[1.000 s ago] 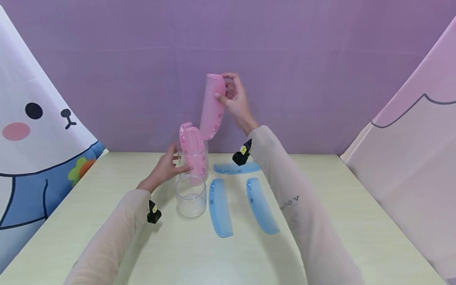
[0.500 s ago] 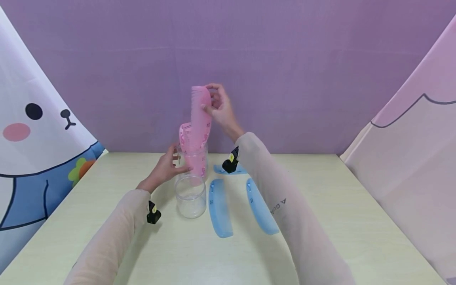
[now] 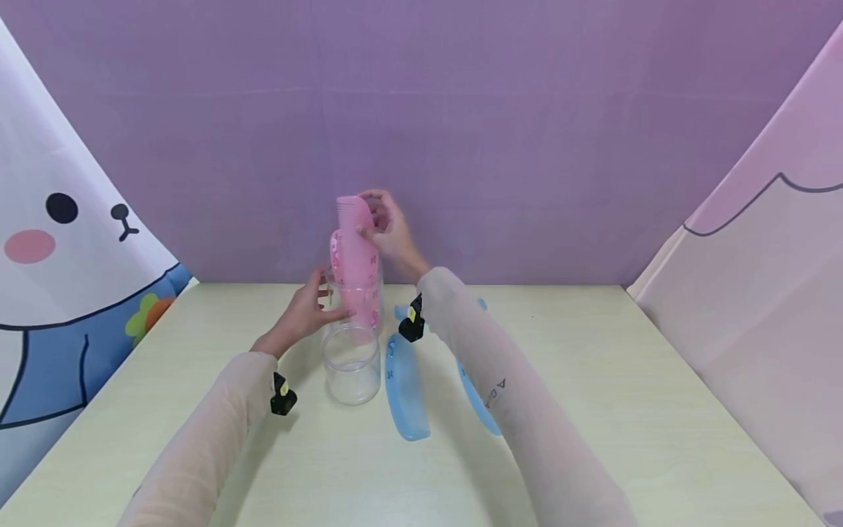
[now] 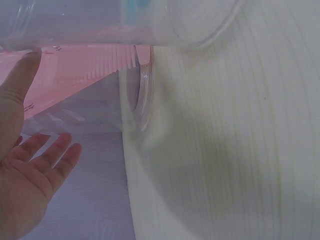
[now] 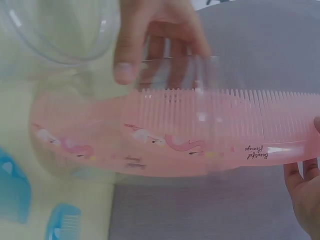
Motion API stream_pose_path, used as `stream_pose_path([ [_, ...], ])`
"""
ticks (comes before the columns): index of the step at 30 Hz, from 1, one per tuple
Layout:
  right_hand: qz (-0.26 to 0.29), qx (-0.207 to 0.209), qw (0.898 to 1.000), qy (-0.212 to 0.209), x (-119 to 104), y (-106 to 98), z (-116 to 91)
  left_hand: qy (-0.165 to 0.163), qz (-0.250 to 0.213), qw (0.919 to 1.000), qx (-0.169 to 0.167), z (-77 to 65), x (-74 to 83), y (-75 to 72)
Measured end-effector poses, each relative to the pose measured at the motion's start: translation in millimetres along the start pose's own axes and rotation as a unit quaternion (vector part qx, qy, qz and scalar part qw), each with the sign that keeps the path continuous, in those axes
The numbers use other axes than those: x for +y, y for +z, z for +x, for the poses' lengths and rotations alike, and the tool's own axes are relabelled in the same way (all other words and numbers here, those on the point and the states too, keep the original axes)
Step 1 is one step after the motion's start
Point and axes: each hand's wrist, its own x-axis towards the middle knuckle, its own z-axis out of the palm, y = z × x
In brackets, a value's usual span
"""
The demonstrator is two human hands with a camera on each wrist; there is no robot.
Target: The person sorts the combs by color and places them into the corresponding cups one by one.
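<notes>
My right hand (image 3: 393, 236) pinches a pink comb (image 3: 356, 219) near its top end. The comb is upright, its lower part inside a tall clear jar (image 3: 334, 300) at the back. Another pink comb (image 3: 336, 252) stands in that jar, largely covered by the held one in the head view. Flamingo prints and small lettering show on the pink comb (image 5: 280, 115) in the right wrist view. My left hand (image 3: 304, 311) holds the jar from the left, thumb in front and fingers behind it. In the left wrist view its thumb (image 4: 22, 75) presses the jar's wall.
A second clear jar (image 3: 352, 380) stands just in front of the first. To its right lie several blue combs, one (image 3: 407, 388) beside it, another (image 3: 470, 391) partly under my right sleeve and one (image 3: 400, 312) behind. A purple cloth (image 3: 527, 146) hangs at the table's back edge.
My right hand has moved left and down, lowering the pink comb from above the jar into it. My left hand and the jars have stayed put.
</notes>
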Motion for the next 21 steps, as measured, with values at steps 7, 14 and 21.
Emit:
stream_pose_path([
  [7,-0.019,-0.010,1.000,0.022,14.0,6.1,-8.3,0.004,0.002,1.0000,0.002,-0.4,-1.6,-0.2],
  [14,-0.034,-0.010,0.998,0.048,20.9,8.6,-13.6,0.005,0.003,1.0000,0.004,-0.6,-0.6,-0.4],
  [21,-0.068,-0.015,0.995,0.073,32.1,8.3,-12.5,0.010,0.001,0.9999,0.007,-0.8,2.0,-0.3],
])
